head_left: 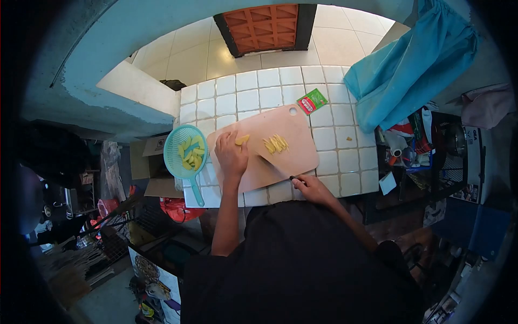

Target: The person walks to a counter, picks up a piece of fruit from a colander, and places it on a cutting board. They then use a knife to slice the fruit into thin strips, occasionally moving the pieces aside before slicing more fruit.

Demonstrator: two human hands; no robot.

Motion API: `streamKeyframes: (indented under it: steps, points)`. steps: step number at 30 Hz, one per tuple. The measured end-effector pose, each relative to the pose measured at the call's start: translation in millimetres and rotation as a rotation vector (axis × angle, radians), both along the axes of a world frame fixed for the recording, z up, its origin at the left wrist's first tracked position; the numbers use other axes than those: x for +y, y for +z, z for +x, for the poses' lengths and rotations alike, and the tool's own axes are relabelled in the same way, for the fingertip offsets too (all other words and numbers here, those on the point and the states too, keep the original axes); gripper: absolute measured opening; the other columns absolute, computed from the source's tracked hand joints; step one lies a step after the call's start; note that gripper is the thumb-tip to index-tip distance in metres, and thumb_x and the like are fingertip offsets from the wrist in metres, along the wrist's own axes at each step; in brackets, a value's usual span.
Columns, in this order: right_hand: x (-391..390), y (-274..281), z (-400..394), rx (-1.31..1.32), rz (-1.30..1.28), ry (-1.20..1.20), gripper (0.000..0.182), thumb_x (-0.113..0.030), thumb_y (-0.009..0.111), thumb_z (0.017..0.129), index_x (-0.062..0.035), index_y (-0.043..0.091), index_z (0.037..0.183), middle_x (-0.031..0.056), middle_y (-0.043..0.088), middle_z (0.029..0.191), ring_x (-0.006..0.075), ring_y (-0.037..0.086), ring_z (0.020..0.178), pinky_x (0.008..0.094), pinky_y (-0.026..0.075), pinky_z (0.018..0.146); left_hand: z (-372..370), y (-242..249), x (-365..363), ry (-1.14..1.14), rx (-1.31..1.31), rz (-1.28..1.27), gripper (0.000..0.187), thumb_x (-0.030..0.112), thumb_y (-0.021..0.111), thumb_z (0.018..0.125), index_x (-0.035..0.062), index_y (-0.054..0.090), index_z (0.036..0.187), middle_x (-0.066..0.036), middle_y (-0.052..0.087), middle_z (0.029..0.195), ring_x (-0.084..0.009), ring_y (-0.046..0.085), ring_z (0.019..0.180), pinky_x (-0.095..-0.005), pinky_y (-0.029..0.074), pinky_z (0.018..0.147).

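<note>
My right hand (313,190) grips the dark handle of a knife (276,167); its blade slants to the upper left over the pink cutting board (286,121). On the board's left part, my left hand (232,154) has its fingers closed on a yellow slice (242,140), possibly fruit. Thin yellow strips (275,144) lie in a small pile right of the blade's tip. Left of the board, a teal strainer (171,154) with a long handle holds several yellow-green wedges (191,153).
White tiles cover the counter (348,183). Beyond the board's upper right corner lies a green and red packet (312,101). A blue curtain (410,65) hangs at the right, above a cluttered shelf (404,151). An open cardboard box (148,167) stands beyond the left edge.
</note>
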State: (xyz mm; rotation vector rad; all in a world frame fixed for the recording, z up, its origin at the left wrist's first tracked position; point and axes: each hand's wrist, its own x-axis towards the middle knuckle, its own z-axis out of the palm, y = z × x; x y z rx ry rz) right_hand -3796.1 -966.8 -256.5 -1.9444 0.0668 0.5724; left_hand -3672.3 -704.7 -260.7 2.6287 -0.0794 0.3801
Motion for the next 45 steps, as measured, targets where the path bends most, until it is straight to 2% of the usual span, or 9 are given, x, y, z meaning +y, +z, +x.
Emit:
streamKeyframes:
  steps: [12, 19, 21, 25, 27, 33, 38, 40, 45]
  points:
    - [-18.1, 0.2, 11.1, 0.08, 0.051, -0.167, 0.043, -0.038, 0.054, 0.105, 0.0029, 0.067, 0.101, 0.017, 0.067, 0.081, 0.0261, 0.065, 0.08, 0.0393, 0.048, 0.074, 7.6, 3.2, 8.3, -0.154, 0.019, 0.09, 0.014, 0.021, 0.073, 0.089, 0.0083, 0.07, 0.094, -0.008, 0.066, 0.098, -0.0269, 0.06, 0.098, -0.0424, 0.045, 0.088]
    - [-18.1, 2.1, 12.8, 0.073, 0.059, -0.182, 0.042, -0.037, 0.055, 0.105, 0.0029, 0.067, 0.101, 0.0156, 0.065, 0.079, 0.0245, 0.063, 0.077, 0.0382, 0.047, 0.072, 5.5, 7.3, -2.0, 0.021, -0.031, -0.084, 0.014, 0.019, 0.067, 0.095, 0.0062, 0.067, 0.088, -0.008, 0.065, 0.082, -0.0274, 0.061, 0.079, -0.0403, 0.045, 0.077]
    - [-16.2, 1.2, 12.3, 0.083, 0.067, -0.169, 0.043, -0.038, 0.055, 0.104, 0.0032, 0.067, 0.103, 0.0162, 0.066, 0.08, 0.0256, 0.064, 0.078, 0.0391, 0.048, 0.073, -1.8, 3.4, -5.3, 0.088, 0.0, -0.332, 0.018, 0.019, 0.067, 0.095, 0.0049, 0.065, 0.084, -0.009, 0.064, 0.079, -0.0285, 0.06, 0.073, -0.0424, 0.045, 0.07]
    - [-9.0, 4.3, 9.3, 0.05, 0.04, -0.077, 0.043, -0.039, 0.054, 0.104, 0.0022, 0.067, 0.104, 0.021, 0.069, 0.085, 0.0342, 0.068, 0.083, 0.0451, 0.05, 0.076, -22.7, -6.9, -11.8, 0.072, -0.051, -0.222, 0.021, 0.018, 0.068, 0.094, 0.0042, 0.063, 0.079, -0.009, 0.062, 0.074, -0.0292, 0.059, 0.07, -0.0439, 0.044, 0.067]
    - [-0.7, 8.0, 6.4, 0.0, -0.178, 0.009, 0.044, -0.041, 0.051, 0.105, 0.0003, 0.067, 0.101, 0.0263, 0.07, 0.093, 0.0437, 0.068, 0.093, 0.0525, 0.051, 0.081, -34.0, -10.0, -11.6, 0.099, 0.041, -0.221, 0.026, 0.019, 0.071, 0.092, 0.0046, 0.061, 0.074, -0.009, 0.06, 0.07, -0.0297, 0.059, 0.069, -0.0441, 0.045, 0.067]
    - [8.0, 17.6, 8.9, 0.033, -0.307, -0.12, 0.046, -0.041, 0.047, 0.106, 0.0001, 0.066, 0.097, 0.0236, 0.071, 0.093, 0.0421, 0.068, 0.093, 0.0506, 0.05, 0.08, -45.2, -7.0, -7.3, -0.002, 0.031, -0.134, 0.03, 0.02, 0.073, 0.089, 0.0054, 0.058, 0.069, -0.009, 0.057, 0.065, -0.0307, 0.058, 0.067, -0.0443, 0.044, 0.066]
    - [10.9, 12.0, 2.3, 0.033, -0.324, -0.155, 0.045, -0.042, 0.047, 0.106, -0.0016, 0.065, 0.095, 0.0258, 0.07, 0.093, 0.0472, 0.067, 0.091, 0.0564, 0.049, 0.079, -41.8, 0.0, 1.0, -0.094, 0.042, -0.178, 0.014, 0.016, 0.074, 0.086, 0.0044, 0.067, 0.088, -0.011, 0.061, 0.077, -0.0301, 0.061, 0.077, -0.0418, 0.049, 0.073]
    - [11.8, 12.7, 0.0, 0.04, -0.286, -0.151, 0.045, -0.041, 0.047, 0.106, -0.0012, 0.066, 0.095, 0.0253, 0.071, 0.093, 0.0466, 0.067, 0.09, 0.0552, 0.05, 0.08, -42.4, 10.2, 9.1, -0.212, 0.156, -0.205, 0.035, 0.012, 0.076, 0.081, 0.005, 0.069, 0.114, -0.014, 0.063, 0.098, -0.0307, 0.062, 0.095, -0.0401, 0.051, 0.086]
    - [13.2, 0.5, -2.5, 0.077, -0.184, -0.154, 0.047, -0.038, 0.046, 0.106, 0.0008, 0.068, 0.094, 0.0225, 0.07, 0.087, 0.0419, 0.068, 0.087, 0.0478, 0.05, 0.077, -42.0, 7.8, 18.4, -0.278, 0.161, -0.167, 0.043, 0.017, 0.081, 0.079, 0.0053, 0.07, 0.119, -0.013, 0.061, 0.105, -0.0309, 0.059, 0.104, -0.0422, 0.05, 0.093]
